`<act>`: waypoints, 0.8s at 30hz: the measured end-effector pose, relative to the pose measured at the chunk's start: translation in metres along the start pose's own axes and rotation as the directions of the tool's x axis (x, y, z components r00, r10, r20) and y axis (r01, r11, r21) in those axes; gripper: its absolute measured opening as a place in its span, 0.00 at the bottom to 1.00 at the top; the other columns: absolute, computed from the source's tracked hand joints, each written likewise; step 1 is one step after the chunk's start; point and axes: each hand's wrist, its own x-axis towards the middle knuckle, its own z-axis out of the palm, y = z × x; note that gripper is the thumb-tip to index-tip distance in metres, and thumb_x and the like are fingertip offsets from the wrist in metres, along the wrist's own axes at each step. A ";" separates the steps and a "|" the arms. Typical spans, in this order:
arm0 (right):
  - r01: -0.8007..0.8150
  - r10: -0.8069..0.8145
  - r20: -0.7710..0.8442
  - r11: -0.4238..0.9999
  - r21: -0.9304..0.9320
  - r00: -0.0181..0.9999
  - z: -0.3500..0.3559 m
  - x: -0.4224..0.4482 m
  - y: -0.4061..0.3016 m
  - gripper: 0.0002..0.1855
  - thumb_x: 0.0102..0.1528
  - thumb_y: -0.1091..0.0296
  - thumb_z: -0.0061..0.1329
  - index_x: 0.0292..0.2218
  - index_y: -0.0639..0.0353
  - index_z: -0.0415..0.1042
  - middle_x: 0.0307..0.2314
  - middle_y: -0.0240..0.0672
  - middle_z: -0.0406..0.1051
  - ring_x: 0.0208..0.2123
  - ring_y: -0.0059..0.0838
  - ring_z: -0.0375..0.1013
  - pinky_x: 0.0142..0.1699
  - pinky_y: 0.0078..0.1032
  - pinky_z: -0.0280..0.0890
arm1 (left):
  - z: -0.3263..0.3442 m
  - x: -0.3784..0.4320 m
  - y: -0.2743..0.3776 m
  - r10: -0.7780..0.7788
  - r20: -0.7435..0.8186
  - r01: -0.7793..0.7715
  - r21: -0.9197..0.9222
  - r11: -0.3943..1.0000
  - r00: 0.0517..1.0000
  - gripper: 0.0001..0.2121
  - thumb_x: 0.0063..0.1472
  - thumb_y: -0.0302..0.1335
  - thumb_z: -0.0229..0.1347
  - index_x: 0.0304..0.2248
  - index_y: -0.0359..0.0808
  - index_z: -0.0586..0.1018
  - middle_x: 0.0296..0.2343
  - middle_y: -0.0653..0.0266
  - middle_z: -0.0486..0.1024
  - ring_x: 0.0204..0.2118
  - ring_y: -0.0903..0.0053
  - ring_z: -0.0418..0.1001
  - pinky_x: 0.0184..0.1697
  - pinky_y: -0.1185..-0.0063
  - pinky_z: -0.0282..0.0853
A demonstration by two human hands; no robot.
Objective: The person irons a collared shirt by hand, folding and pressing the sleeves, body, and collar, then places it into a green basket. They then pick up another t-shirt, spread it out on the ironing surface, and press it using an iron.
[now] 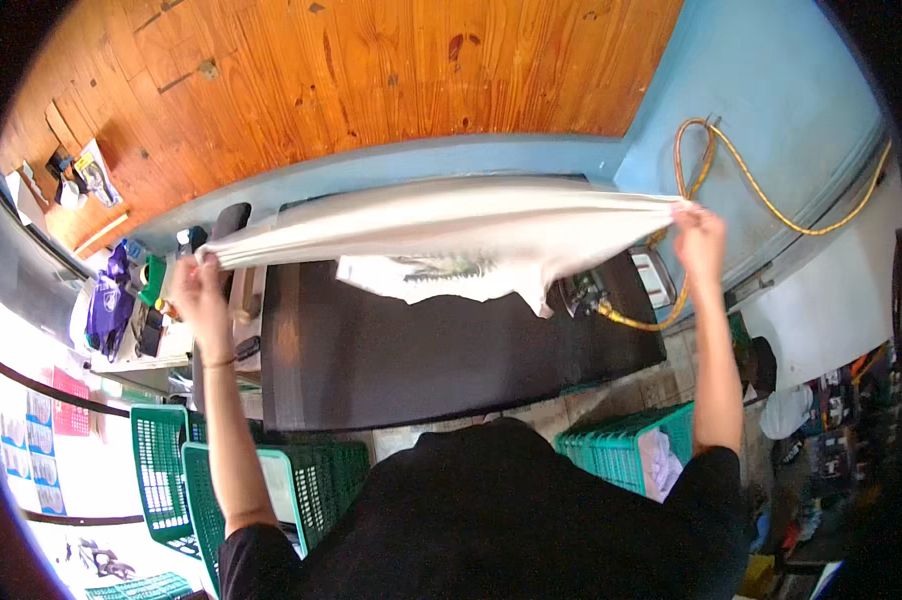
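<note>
A white cloth garment [451, 217] is stretched wide above a dark-covered table [421, 360]. My left hand [199, 296] pinches one end of the fabric, and my right hand [698, 236] grips the opposite end. Both arms are spread out in front of me. A dark print shows on the lower part of the cloth, which hangs in folds and is blurred. Just below its right side, an iron [587, 294] rests on the table, partly covered by the fabric and joined to a yellow cord.
The yellow cord [766, 199] loops from a hook on the blue wall [781, 97]. Green plastic crates [158, 480] stand at left; another green crate [608, 450] at right holds cloth. A purple bag [109, 307] and small items crowd the left shelf.
</note>
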 end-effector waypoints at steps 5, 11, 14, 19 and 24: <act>-0.016 0.016 -0.005 0.998 -0.060 1.000 -0.016 0.037 -0.116 0.13 0.60 0.60 0.50 0.26 0.57 0.72 0.15 0.28 0.68 0.13 0.20 0.66 0.22 0.20 0.57 | 0.017 0.060 0.120 -0.015 -0.078 0.005 -0.119 0.993 0.997 0.04 0.66 0.26 0.54 0.35 0.34 0.77 0.29 0.73 0.75 0.28 0.89 0.70 0.31 0.88 0.65; 0.224 -0.198 -0.168 0.962 0.153 0.966 -0.027 0.097 -0.165 0.15 0.62 0.55 0.48 0.39 0.60 0.71 0.23 0.37 0.77 0.23 0.25 0.78 0.24 0.15 0.59 | 0.060 0.125 0.182 0.197 -0.134 -0.226 -0.257 0.940 0.971 0.09 0.66 0.27 0.55 0.41 0.29 0.77 0.34 0.67 0.78 0.33 0.86 0.73 0.37 0.86 0.68; 0.392 -0.384 -0.227 0.920 -0.011 0.895 0.046 0.109 -0.099 0.13 0.63 0.62 0.46 0.35 0.64 0.73 0.24 0.40 0.78 0.20 0.26 0.76 0.25 0.17 0.62 | 0.071 0.138 0.108 0.226 -0.072 -0.228 -0.031 0.973 0.972 0.08 0.66 0.29 0.55 0.37 0.32 0.80 0.28 0.71 0.76 0.29 0.89 0.70 0.31 0.86 0.65; -0.055 0.064 0.128 0.996 -0.066 0.990 0.105 0.141 -0.035 0.13 0.63 0.66 0.45 0.30 0.66 0.73 0.19 0.40 0.74 0.15 0.26 0.72 0.19 0.20 0.58 | 0.115 0.146 -0.004 -0.387 0.173 0.361 0.166 0.918 0.906 0.04 0.63 0.30 0.57 0.30 0.41 0.78 0.19 0.76 0.70 0.15 0.89 0.63 0.16 0.86 0.50; -0.172 0.132 0.215 0.969 0.177 0.968 0.154 0.184 -0.024 0.14 0.64 0.68 0.43 0.43 0.73 0.69 0.29 0.51 0.77 0.28 0.38 0.80 0.32 0.26 0.77 | 0.141 0.191 -0.071 -0.414 0.313 0.493 -0.238 0.837 0.855 0.09 0.67 0.30 0.53 0.38 0.31 0.74 0.29 0.65 0.75 0.35 0.69 0.81 0.42 0.77 0.78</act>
